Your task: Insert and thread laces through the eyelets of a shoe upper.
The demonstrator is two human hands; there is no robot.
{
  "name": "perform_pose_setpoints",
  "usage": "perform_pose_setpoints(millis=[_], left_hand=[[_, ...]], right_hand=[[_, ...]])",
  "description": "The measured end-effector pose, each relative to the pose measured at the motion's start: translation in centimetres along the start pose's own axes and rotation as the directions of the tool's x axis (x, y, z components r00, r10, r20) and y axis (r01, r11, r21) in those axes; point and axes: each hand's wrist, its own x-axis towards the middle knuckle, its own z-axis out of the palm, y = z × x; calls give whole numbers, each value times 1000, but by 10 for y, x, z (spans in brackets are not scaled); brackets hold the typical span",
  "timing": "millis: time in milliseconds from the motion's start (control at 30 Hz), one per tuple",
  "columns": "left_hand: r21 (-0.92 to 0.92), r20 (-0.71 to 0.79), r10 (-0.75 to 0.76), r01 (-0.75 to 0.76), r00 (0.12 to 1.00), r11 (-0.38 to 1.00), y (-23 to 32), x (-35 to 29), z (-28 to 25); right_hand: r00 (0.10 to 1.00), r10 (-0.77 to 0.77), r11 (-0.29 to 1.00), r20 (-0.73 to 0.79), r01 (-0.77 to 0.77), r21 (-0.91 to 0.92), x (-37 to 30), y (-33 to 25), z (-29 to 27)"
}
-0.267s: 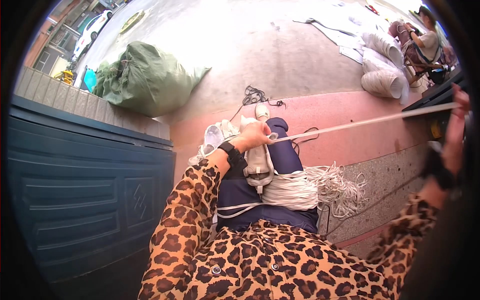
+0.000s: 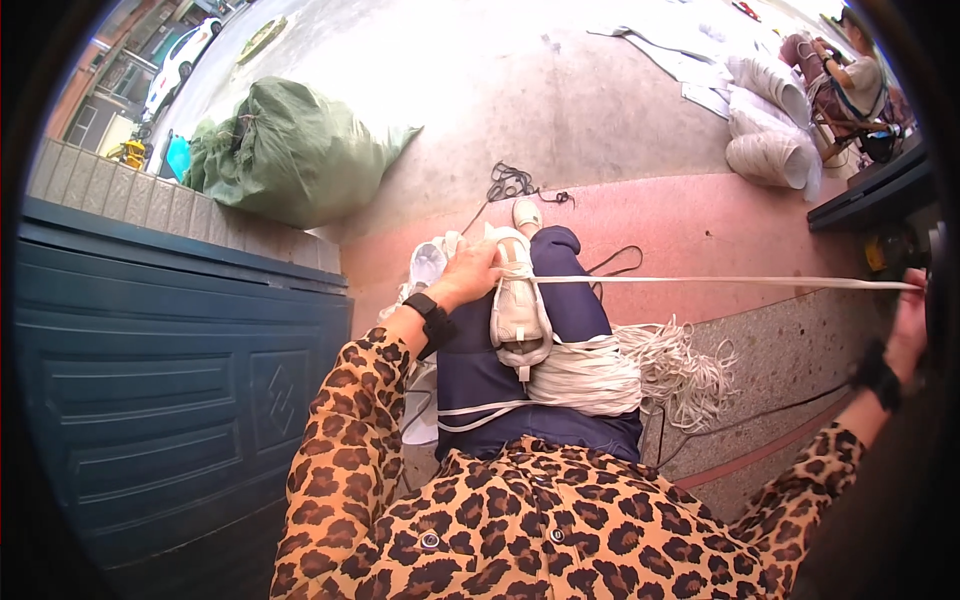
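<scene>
We see our left hand (image 2: 468, 275) closed over the far end of a white shoe upper (image 2: 518, 300) that rests on our lap, sole side hidden. A flat white strap (image 2: 720, 282) runs taut from the upper straight out to the right, where our right hand (image 2: 908, 318) grips its end at the frame's edge; its fingers are partly cut off. Just near of the upper, a bundle of white straps (image 2: 600, 372) lies across our dark trousers, its loose ends spilling right onto the pavement. Far left sits a stuffed green sack (image 2: 290, 150), beside a blue metal door (image 2: 160, 380).
</scene>
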Motion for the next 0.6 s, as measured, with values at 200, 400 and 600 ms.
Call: perform_pose_setpoints(millis=[200, 400, 600], left_hand=[[-22, 141, -46, 49, 989, 999, -21, -21, -4], [-365, 265, -154, 247, 952, 898, -15, -16, -27], [-732, 317, -308, 438, 897, 521, -18, -31, -20]], right_hand=[[631, 766, 489, 122, -450, -747, -232, 187, 248], [237, 642, 654, 730, 327, -682, -377, 240, 344], [483, 412, 563, 772, 532, -633, -427, 269, 370]])
